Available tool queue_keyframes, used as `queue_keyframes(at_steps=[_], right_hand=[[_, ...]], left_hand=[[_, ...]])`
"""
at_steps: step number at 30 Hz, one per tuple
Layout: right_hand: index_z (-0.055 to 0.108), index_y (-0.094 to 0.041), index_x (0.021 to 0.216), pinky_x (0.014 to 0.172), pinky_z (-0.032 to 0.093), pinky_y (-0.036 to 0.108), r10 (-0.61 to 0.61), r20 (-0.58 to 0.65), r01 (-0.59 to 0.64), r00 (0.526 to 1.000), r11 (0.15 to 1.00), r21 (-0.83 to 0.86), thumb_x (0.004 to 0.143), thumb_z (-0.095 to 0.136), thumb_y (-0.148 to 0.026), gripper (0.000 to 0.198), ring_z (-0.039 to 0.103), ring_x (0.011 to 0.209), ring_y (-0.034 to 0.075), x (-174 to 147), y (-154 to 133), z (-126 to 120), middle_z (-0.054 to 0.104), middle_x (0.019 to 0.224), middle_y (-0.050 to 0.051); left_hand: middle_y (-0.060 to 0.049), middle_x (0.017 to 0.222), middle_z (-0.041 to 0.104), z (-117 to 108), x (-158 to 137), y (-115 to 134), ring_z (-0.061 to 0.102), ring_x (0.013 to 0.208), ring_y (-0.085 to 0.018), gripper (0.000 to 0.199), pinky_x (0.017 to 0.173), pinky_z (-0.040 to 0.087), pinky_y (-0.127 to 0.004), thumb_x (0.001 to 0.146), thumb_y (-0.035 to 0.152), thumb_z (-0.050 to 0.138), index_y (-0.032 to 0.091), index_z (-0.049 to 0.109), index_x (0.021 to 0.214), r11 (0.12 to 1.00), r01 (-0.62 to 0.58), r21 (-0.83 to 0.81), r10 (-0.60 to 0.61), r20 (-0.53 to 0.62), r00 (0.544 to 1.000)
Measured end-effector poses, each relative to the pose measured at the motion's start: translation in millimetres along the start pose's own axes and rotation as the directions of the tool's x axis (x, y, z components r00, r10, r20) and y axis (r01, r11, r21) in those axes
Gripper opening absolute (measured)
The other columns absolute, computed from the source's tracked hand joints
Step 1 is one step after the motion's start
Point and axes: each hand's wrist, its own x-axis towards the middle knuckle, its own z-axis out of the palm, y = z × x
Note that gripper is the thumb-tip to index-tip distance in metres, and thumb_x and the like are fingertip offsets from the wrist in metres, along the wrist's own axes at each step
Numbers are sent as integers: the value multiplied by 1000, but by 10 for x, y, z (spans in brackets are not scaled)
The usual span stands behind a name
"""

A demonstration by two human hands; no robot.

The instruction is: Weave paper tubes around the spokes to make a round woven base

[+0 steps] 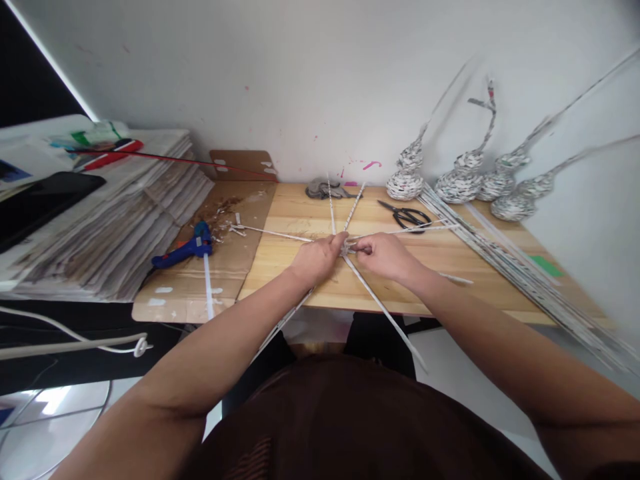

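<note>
Rolled newspaper tubes fan out like spokes from a small woven centre on the wooden table. My left hand lies over the left side of that centre, fingers together and pressed on it. Just right of it, my right hand is closed in a pinch on a paper tube at the centre's edge; the fingers hide most of the pinched part. Some spokes reach toward the wall, others lie left and right, and a few hang past the table's front edge.
Black-handled scissors and a bundle of paper tubes lie right. Several woven paper gourds stand by the wall, near a grey crumpled cloth item. Left are a blue glue gun on cardboard and stacked newspapers.
</note>
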Motion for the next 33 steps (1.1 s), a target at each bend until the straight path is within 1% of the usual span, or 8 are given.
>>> queue_keyframes(at_steps=[4, 12, 16, 20, 23, 27, 30, 33], right_hand=[[77, -22, 93, 59, 33, 25, -13, 12, 13, 1000, 1000, 0, 79, 51, -17, 29, 59, 63, 15, 15, 43, -15, 72, 75, 2], [75, -21, 93, 61, 32, 26, -80, 8, 80, 997, 992, -97, 83, 51, -19, 26, 61, 69, 17, 19, 124, -34, 74, 81, 4], [74, -20, 87, 63, 32, 27, -130, 16, 131, 991, 977, -170, 83, 51, -18, 24, 61, 72, 18, 15, 104, -83, 74, 82, 5], [75, -19, 88, 64, 34, 27, -153, 70, 161, 986, 979, -128, 84, 52, -19, 24, 61, 71, 17, 53, 93, -140, 74, 81, 5], [77, -21, 90, 63, 36, 25, -94, 110, 99, 989, 994, -45, 84, 56, -22, 22, 62, 69, 15, 95, 85, -157, 74, 80, 3], [77, -21, 92, 63, 39, 23, 14, 108, -18, 994, 999, 36, 79, 61, -19, 22, 63, 69, 15, 118, 61, -144, 75, 79, 2], [77, -20, 87, 60, 38, 24, 24, 138, -30, 990, 999, 44, 79, 59, -20, 20, 62, 66, 15, 119, 42, -153, 74, 75, 1], [77, -21, 83, 59, 36, 24, -17, 190, 18, 982, 1000, -6, 81, 56, -22, 21, 60, 63, 14, 159, 49, -198, 73, 72, 1]], left_hand=[[-13, 117, 67, 17, 11, 9, 68, 95, -26, 39, 75, 52, -35, 98, 28, 39, 23, 38, 137, 999, 40, -2, -40, 6, 999], [-12, 116, 67, 18, 15, 18, 68, 95, -26, 36, 76, 51, -36, 98, 32, 40, 25, 40, 133, 996, 80, -27, -79, 24, 997], [-10, 114, 68, 13, 5, 23, 68, 93, -26, 35, 74, 51, -35, 98, 30, 40, 25, 42, 132, 997, 68, -31, -68, 7, 998], [-9, 119, 65, -12, -9, 26, 67, 96, -24, 35, 74, 51, -34, 98, 26, 38, 26, 47, 132, 999, 37, -22, -37, 8, 999], [-8, 127, 62, -26, -18, 20, 65, 101, -23, 38, 76, 51, -32, 97, 23, 40, 29, 49, 134, 999, 9, -35, -9, 4, 1000], [-5, 133, 59, -22, -25, 5, 64, 104, -22, 43, 78, 52, -32, 95, 20, 43, 32, 50, 135, 999, -16, -46, 16, -1, 1000], [-5, 137, 56, -19, -22, 3, 63, 106, -22, 45, 80, 52, -32, 95, 20, 44, 35, 49, 137, 999, -11, -41, 12, 17, 1000], [-4, 137, 55, -31, -12, 7, 63, 106, -21, 45, 79, 51, -31, 95, 20, 44, 37, 51, 136, 999, -24, -37, 25, 36, 999]])
